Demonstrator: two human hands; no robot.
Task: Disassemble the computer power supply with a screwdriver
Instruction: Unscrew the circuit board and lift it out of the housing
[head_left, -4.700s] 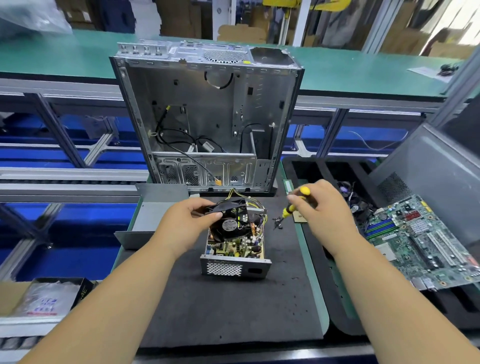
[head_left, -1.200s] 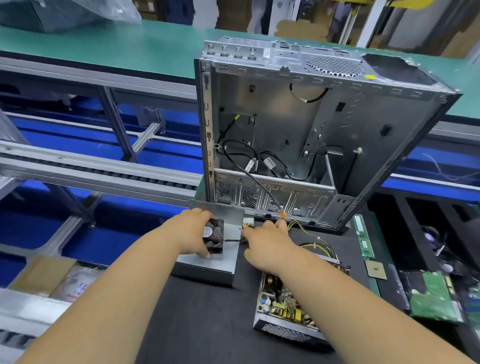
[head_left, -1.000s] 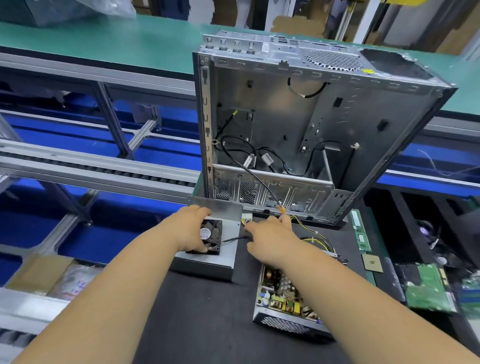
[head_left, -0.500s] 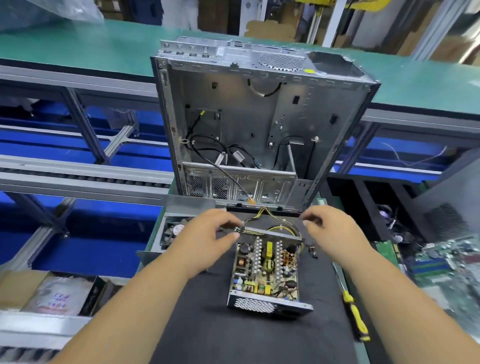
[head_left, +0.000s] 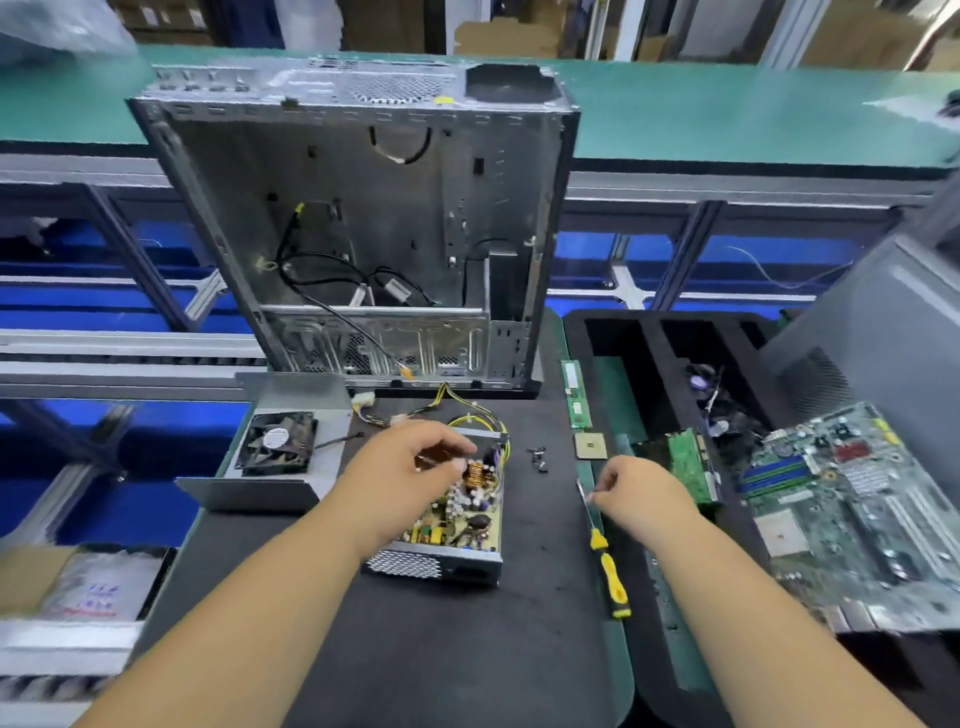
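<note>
Left hand (head_left: 410, 467) curls loosely over the open power supply (head_left: 457, 525); right hand (head_left: 641, 493) pinches the screwdriver (head_left: 605, 561) shaft beside it.

Power supply (head_left: 457, 525) on mat (head_left: 441, 649), case (head_left: 363, 223) behind, screwdriver (head_left: 605, 558) right

Case (head_left: 363, 208) blocks behind supply (head_left: 457, 525); mat (head_left: 415, 649) free

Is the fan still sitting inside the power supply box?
No. The fan lies on the removed metal cover, left of the open power supply.
</note>
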